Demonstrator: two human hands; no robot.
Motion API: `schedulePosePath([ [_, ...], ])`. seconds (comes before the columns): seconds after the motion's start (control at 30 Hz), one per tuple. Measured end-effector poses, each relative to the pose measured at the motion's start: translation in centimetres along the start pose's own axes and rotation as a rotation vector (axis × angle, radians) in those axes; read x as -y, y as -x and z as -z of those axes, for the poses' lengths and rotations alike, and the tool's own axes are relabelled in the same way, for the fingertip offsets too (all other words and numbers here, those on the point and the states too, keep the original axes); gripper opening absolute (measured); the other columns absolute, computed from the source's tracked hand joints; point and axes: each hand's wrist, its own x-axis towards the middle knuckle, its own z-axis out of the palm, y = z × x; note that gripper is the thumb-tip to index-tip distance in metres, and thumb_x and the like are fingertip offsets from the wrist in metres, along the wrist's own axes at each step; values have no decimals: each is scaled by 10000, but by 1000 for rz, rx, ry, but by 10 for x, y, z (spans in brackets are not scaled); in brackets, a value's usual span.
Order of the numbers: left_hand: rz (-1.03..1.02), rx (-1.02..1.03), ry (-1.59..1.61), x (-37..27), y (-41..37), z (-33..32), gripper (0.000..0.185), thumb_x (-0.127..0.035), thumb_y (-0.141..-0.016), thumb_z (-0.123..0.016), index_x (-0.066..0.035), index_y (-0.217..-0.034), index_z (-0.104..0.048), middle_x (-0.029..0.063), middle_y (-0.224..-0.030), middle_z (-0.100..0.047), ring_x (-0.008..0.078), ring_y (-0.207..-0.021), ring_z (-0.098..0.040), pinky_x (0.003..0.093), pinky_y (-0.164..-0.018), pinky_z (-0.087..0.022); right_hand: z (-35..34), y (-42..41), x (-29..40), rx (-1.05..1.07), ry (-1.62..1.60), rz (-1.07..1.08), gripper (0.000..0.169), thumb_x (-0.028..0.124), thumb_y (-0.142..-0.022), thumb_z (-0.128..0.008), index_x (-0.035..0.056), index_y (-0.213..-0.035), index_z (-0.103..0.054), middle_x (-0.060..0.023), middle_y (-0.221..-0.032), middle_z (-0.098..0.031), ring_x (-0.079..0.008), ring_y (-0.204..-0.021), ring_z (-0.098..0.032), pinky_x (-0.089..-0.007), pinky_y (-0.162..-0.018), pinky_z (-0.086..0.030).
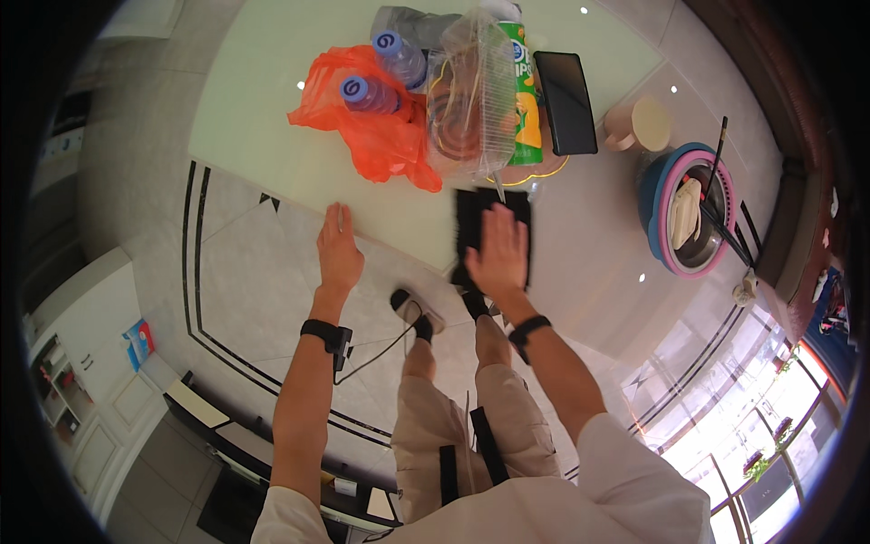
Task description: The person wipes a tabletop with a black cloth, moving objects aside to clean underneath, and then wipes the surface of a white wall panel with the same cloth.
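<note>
My right hand lies flat, palm down, on a black cloth near the corner of the pale green tabletop. Its fingers point away from me, and the cloth looks slightly blurred. My left hand rests its fingertips at the table's near edge, holding nothing. Just beyond the cloth stands a clear plastic container with items inside that are hard to make out. Left of it is an orange-red plastic bag with two blue-capped bottles, a nearer bottle and a farther bottle.
A green chip canister and a black smartphone lie right of the container. A grey bundle sits behind. On the grey surface at right are a beige mug and nested basins holding objects. A cable hangs from my left wristband.
</note>
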Motion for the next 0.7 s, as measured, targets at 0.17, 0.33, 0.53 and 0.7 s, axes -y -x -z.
schedulePosePath([
  [0.17, -7, 15, 62, 10, -1, -10, 639, 116, -687, -508, 40, -1314, -412, 228, -1385, -355, 399, -1265, -374, 477, -996, -360, 22, 70, -104, -48, 205, -291, 776, 310, -802, -557, -40, -1428, -259, -184, -1526, -186, -333, -1427, -127, -482, -1153, -74],
  [0.33, -35, 100, 9, 11, -8, -1, 640, 105, -683, -517, 21, -1310, -422, 216, -1387, -331, 392, -1185, -419, 476, -916, -404, 16, 84, -127, -292, 222, -512, 666, 274, -897, -416, -34, -1447, -201, -182, -1537, -163, -310, -1430, -137, -469, -1145, -91],
  [0.53, -133, 143, 100, 23, -5, 9, 649, 110, -674, -525, 36, -1310, -416, 220, -1374, -342, 404, -1160, -428, 470, -889, -405, -23, 45, -54, -376, 272, -783, 671, 296, -907, -425, -35, -1446, -200, -184, -1533, -176, -309, -1428, -143, -469, -1141, -106],
  [0.7, -310, 203, 356, 58, -18, 26, 609, 98, -695, -539, 77, -1292, -419, 239, -1350, -370, 389, -1152, -444, 439, -887, -413, -38, -27, 84, -315, 218, -620, 738, 282, -854, -506, -68, -1431, -208, -212, -1525, -173, -329, -1426, -135, -471, -1149, -72],
])
